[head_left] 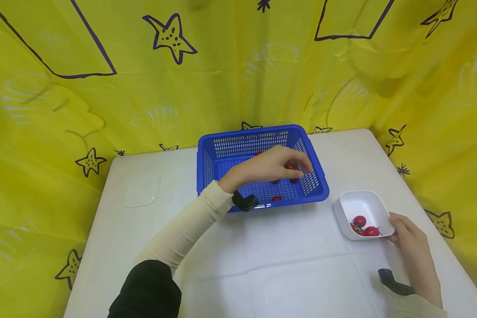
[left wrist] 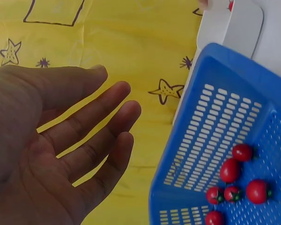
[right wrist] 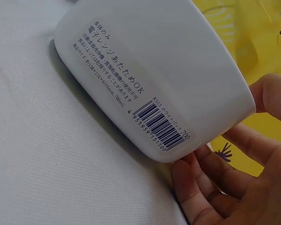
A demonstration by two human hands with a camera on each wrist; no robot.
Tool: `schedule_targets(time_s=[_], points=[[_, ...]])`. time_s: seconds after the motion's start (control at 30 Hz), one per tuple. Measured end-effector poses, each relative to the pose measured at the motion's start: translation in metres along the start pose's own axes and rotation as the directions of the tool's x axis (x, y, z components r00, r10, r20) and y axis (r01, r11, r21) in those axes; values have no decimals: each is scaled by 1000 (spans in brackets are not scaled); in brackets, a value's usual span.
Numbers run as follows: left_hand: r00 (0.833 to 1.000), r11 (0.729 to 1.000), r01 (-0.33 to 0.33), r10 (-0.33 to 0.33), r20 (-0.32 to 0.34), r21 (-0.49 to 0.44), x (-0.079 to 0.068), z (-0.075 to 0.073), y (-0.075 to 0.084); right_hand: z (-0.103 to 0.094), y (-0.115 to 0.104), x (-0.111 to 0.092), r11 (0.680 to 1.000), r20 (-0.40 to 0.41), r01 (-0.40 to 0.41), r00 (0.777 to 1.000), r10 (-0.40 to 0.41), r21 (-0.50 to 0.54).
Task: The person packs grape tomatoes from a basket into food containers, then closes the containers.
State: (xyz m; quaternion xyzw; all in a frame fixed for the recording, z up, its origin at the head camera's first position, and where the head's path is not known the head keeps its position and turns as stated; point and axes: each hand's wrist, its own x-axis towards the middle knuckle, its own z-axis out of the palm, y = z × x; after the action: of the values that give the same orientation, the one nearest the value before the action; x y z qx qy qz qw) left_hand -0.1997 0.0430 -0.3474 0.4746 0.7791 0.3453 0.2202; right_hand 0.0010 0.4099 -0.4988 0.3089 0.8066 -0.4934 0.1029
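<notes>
My left hand (head_left: 276,164) hovers over the blue plastic basket (head_left: 322,187), its fingers loosely bent with nothing between them. In the left wrist view several cherry tomatoes (left wrist: 256,191) lie in the basket, some with green stems. From the head view the hand hides part of them. On the right, my right hand (head_left: 413,240) grips the corner of a white square container (head_left: 371,203) that stands on the table. A few cherry tomatoes (head_left: 359,221) lie inside it. The right wrist view shows a printed barcode label (right wrist: 161,124) on the container's side, with fingers (right wrist: 185,180) round its lower corner.
A clear, flat lid (head_left: 142,190) lies at the left of the table. White cloth (head_left: 286,274) covers the tabletop. Behind and at both sides hangs a yellow curtain (head_left: 222,88) with starfish drawings, close against the basket's far edge.
</notes>
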Motion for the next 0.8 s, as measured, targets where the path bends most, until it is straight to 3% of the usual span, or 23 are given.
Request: schedule_targets(time_s=[0.13,0.37,0.8], points=[[1000,1000,22,-21,-20,15,-1,-8,-9,0,2,-1,1000,-9,26,1000,-26,13],[997,997,71,-70,-36,25,-3,-19,-30,0,-3,-1,1000,1,-16,1000,16,-14],[986,989,150,-151,-74,-19,-5,-26,-80,0,-2,-2,1000,-3,-16,1000,16,22]])
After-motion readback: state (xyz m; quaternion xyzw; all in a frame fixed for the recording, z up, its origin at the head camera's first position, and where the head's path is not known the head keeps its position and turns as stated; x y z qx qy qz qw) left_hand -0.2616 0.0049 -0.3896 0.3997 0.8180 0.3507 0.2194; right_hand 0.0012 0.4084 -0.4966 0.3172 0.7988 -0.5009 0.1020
